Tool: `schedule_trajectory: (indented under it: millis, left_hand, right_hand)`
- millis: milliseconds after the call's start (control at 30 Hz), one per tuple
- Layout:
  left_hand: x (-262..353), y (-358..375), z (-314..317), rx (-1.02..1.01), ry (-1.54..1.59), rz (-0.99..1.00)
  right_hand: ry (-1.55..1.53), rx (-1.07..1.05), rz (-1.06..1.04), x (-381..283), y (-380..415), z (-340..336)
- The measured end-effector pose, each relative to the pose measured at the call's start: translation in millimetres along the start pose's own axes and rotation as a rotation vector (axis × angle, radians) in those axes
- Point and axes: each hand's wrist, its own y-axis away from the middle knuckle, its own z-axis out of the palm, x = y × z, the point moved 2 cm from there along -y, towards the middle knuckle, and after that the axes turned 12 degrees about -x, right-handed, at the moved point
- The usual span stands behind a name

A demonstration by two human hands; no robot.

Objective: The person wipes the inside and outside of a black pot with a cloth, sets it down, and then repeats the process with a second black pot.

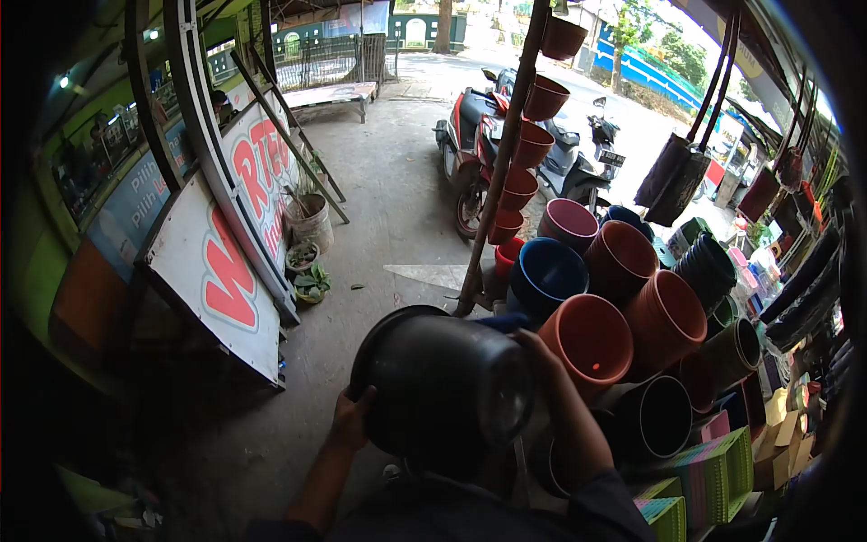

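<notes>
A large black plastic bucket point(424, 388) is tilted on its side in front of my body, its rim to the left and its base to the right. My left hand point(350, 417) grips the bucket near the rim, thumb on the outer wall and the other fingers hidden. At the far side of the base, my right hand point(540, 358) is closed, with its fingers partly hidden. A dark blue piece that looks like a cloth point(502, 322) sticks out from the right fingers along the bucket's upper side.
Stacked brown pots point(591, 341), a blue pot point(547, 271) and black pots point(657, 417) crowd the right. Smaller pots hang on a slanted pole point(506, 172). Green plastic baskets point(722, 470) stand lower right. Motorcycles point(470, 135) are parked ahead; a white signboard point(226, 271) leans left.
</notes>
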Motion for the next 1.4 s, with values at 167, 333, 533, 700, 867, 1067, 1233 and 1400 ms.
schedule_trajectory:
  millis: [167, 333, 533, 700, 867, 1067, 1233, 1400]
  left_hand:
    - [-27, -12, 2, 0.215, 0.313, 0.004]
    - [-32, -25, 31, 0.399, 0.375, -0.042]
    - [-48, -23, 25, 0.417, 0.265, -0.054]
    - [-50, -13, 30, 0.185, 0.015, 0.014]
    - [-49, 0, 8, -0.041, -0.200, -0.116]
    - [-37, 6, 0, -0.176, 0.112, -0.117]
    - [-35, 7, -13, -0.157, 0.200, -0.159]
    - [-39, -2, -47, -0.138, 0.202, -0.206]
  right_hand:
    - [-0.452, 0.418, -0.333, 94, 8, 37]
    - [0.759, 0.826, -0.829, 125, -10, 146]
    - [1.667, 0.646, -0.519, 84, 7, 186]
    - [1.944, 0.444, -0.409, 14, 17, 177]
    - [0.835, 0.306, -0.074, -11, 28, 59]
    - [-0.001, 0.461, -0.347, 37, 73, 27]
    - [1.010, 0.557, -0.531, 49, 60, 90]
    - [1.145, 0.297, -0.484, 55, 55, 138]
